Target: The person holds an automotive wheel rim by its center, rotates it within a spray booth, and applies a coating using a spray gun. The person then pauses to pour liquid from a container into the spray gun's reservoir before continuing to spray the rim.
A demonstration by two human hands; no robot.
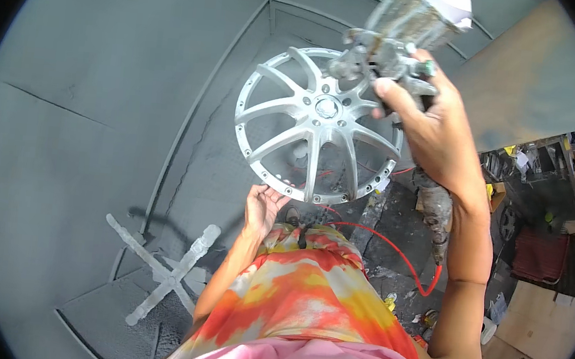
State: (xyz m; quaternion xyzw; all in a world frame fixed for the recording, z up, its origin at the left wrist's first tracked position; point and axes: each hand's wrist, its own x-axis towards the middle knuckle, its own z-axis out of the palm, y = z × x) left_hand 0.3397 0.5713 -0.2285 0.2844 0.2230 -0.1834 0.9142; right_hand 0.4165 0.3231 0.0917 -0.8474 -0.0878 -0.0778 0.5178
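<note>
A silver multi-spoke wheel rim [315, 135] with bolt holes around its lip faces up in front of me. My left hand [265, 208] has its curled fingers at the rim's near left edge, with fingertips partly hidden under the lip. In my right hand [438, 121] is a paint-crusted spray gun [382, 60], held above the far right part of the wheel. Its cup [421, 16] is at the top, partly wrapped in something white. A red hose [422, 286] runs from the gun's handle end down toward the floor.
A grey, overspray-coated cross-shaped stand [167, 279] is at the lower left. Grey booth walls [88, 91] rise on the left and far side. At the right are a cluttered shelf [537, 176], a dark red panel [540, 256] and wooden boards [537, 321]. Litter dots the floor.
</note>
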